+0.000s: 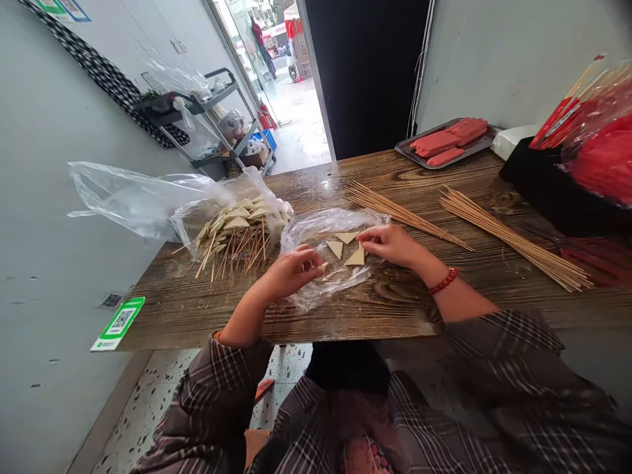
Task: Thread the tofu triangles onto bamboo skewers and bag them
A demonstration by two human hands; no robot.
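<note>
Several pale, flat triangular food pieces lie on a clear plastic bag spread on the wooden table. My left hand is at the bag's left side, its fingers curled and thumb closing on one pale piece, which is partly hidden. From the right, my right hand reaches in, thumb and forefinger closed at the edge of another triangular piece. Left of the bag, a pile of skewered triangular pieces sits partly inside a second clear bag, with stick ends pointing toward me.
Two bundles of bare bamboo skewers lie on the right half of the table. Behind them is a metal tray with red packs. A black box stands far right. A QR card marks the left corner.
</note>
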